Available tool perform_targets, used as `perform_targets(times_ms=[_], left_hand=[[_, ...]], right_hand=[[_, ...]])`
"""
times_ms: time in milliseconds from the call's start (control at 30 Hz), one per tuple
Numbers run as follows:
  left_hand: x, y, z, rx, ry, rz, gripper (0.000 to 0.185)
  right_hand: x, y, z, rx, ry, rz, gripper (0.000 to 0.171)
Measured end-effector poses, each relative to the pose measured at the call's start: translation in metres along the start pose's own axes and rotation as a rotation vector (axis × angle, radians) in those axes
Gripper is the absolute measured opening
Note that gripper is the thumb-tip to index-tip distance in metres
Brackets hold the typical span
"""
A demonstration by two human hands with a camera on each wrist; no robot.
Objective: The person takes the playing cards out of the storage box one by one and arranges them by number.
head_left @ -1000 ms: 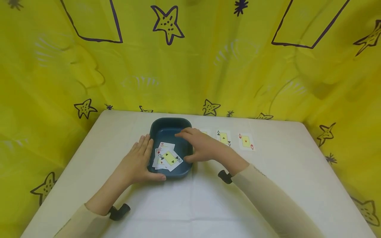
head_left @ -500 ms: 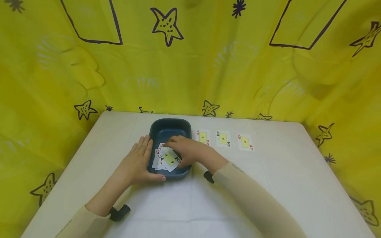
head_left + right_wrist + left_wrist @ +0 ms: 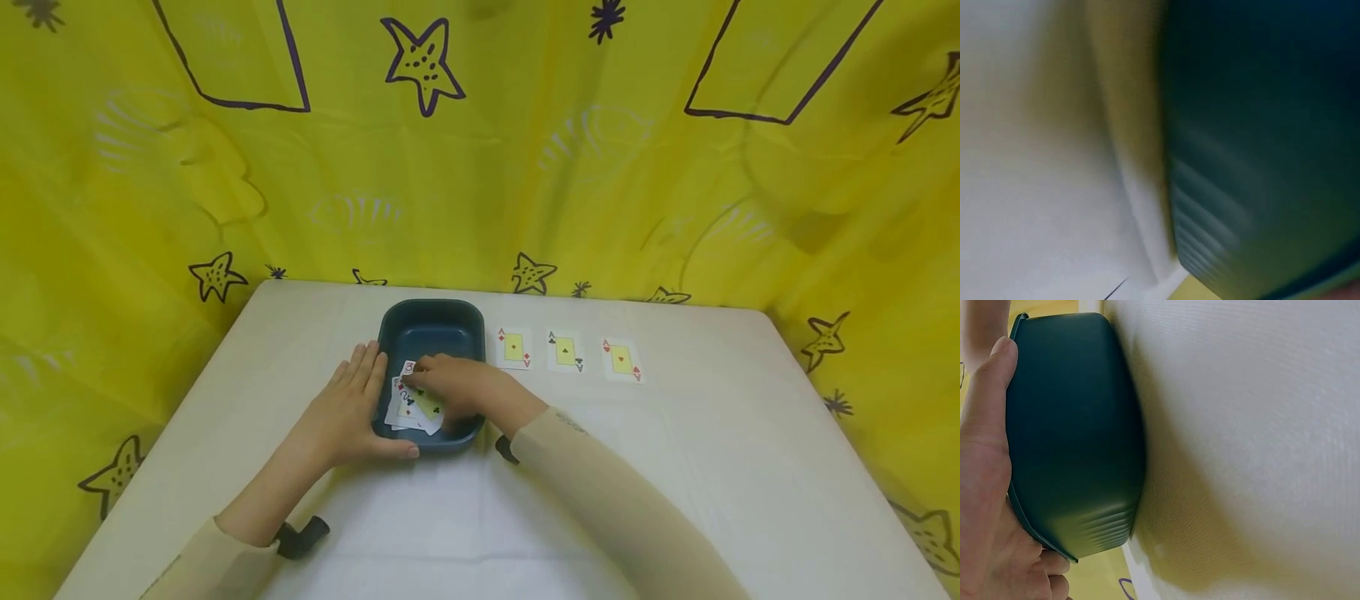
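A dark teal tray (image 3: 431, 306) stands on the white table (image 3: 675, 442) and holds a loose pile of playing cards (image 3: 406, 410), a two of clubs on top. My left hand (image 3: 348, 408) rests against the tray's left side, fingers straight and thumb along the near wall; the left wrist view shows that thumb (image 3: 988, 419) lying on the tray's wall (image 3: 1072, 437). My right hand (image 3: 453, 387) reaches into the tray, its fingertips down on the cards. Its thumb is hidden. The right wrist view is blurred and shows only the tray's outer wall (image 3: 1260, 125).
Three aces lie face up in a row right of the tray: a diamond (image 3: 513, 347), a club (image 3: 565, 351), a heart (image 3: 621, 359). Yellow cloth with star drawings (image 3: 480, 150) walls in the table on three sides.
My right hand has moved left from the tray's right rim down into the tray and onto the cards, uncovering the ace of diamonds. The left hand and the tray have stayed put.
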State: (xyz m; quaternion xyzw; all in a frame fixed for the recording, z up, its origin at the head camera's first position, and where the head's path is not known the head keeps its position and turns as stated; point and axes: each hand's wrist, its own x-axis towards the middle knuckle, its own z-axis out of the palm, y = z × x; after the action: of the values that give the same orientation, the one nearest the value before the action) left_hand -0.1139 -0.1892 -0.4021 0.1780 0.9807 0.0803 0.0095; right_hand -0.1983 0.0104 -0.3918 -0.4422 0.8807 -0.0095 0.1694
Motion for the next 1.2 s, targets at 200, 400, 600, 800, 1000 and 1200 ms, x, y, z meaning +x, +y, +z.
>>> perform_targets(times_ms=[200,400,600,800,1000,1200], left_hand=[[0.001,0.0,0.001,0.002,0.001,-0.004,0.144],[0.0,0.0,0.001,0.0,0.006,-0.002,0.144],[0.0,0.001,0.0,0.002,0.015,0.005,0.144],[-0.001,0.001,0.0,-0.001,0.014,0.006,0.143],[-0.001,0.001,0.0,-0.016,0.015,0.007,0.141],[-0.001,0.001,0.001,-0.02,-0.009,-0.015,0.142]], right_hand=[[0.009,0.0,0.002,-0.026,-0.007,0.018,0.084],[0.012,-0.001,0.003,-0.065,0.006,0.026,0.085],[0.009,0.0,0.002,-0.081,0.047,0.027,0.087],[-0.003,0.001,-0.006,-0.062,0.123,0.032,0.088],[-0.023,0.001,-0.022,-0.027,0.226,0.012,0.091],[-0.05,0.007,-0.031,-0.011,0.307,0.031,0.088]])
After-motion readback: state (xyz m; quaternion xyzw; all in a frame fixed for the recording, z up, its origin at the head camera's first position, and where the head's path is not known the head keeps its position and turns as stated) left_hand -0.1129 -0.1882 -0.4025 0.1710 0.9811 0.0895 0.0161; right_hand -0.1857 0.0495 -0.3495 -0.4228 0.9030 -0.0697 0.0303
